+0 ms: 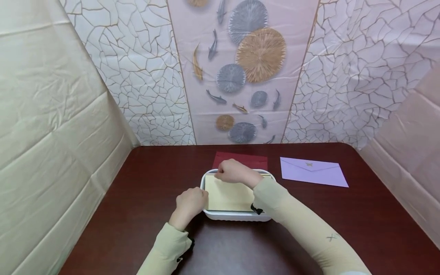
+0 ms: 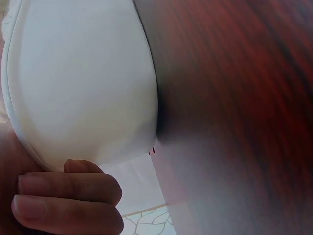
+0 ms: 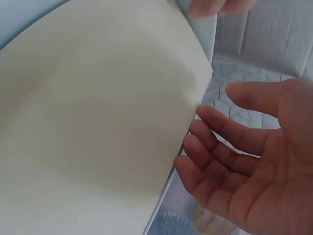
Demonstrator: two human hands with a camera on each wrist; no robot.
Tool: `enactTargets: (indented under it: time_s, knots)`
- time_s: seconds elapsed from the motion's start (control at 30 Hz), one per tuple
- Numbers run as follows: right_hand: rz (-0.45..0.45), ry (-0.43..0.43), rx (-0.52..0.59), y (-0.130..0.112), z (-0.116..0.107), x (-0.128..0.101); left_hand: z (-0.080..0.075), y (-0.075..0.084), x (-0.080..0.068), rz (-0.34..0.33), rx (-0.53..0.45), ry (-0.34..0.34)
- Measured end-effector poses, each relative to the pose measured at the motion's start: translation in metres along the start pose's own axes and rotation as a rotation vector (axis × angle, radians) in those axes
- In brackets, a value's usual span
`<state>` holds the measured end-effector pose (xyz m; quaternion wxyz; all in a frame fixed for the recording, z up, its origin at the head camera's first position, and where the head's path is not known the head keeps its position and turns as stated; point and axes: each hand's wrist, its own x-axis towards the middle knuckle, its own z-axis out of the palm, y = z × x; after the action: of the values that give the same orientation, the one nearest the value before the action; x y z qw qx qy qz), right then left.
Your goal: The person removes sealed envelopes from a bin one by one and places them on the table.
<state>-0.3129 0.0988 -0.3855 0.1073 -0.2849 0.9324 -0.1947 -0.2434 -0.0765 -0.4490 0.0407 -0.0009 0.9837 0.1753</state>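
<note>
A white plastic container [image 1: 237,217] with rounded corners stands on the table, and a cream-yellow envelope [image 1: 228,196] lies flat in its mouth. My left hand [image 1: 191,201] grips the container's left end at the rim; in the left wrist view its fingers [image 2: 68,188] curl against the outer wall. Over the far edge of the envelope reaches my right hand [image 1: 237,172]. In the right wrist view its bent fingertips [image 3: 188,147] touch that edge, with the thumb held apart from it. What lies beneath the envelope is mostly hidden.
Behind the container lies a dark red envelope [image 1: 240,157], partly covered by the right hand and container. A lilac envelope [image 1: 313,172] with a small gold mark lies to the right. Patterned cloth hangs along the dark wooden table's [image 1: 120,214] back edge.
</note>
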Motion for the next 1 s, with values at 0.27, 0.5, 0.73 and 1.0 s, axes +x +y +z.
enactTargets:
  time_s: [0.27,0.5,0.73,1.0]
  knots:
    - [0.006,0.022,-0.061,-0.010,0.009,0.011,0.003,0.002,-0.001,-0.007,-0.009,0.017]
    - [0.067,0.008,-0.035,0.002,0.008,0.004,0.000,0.002,-0.001,-0.020,0.002,-0.008]
    - [0.105,-0.024,-0.023,0.023,-0.007,-0.014,-0.002,-0.002,-0.003,-0.027,0.015,-0.005]
    - [0.125,0.008,-0.027,0.048,-0.015,-0.040,0.002,0.002,0.000,-0.006,0.035,-0.003]
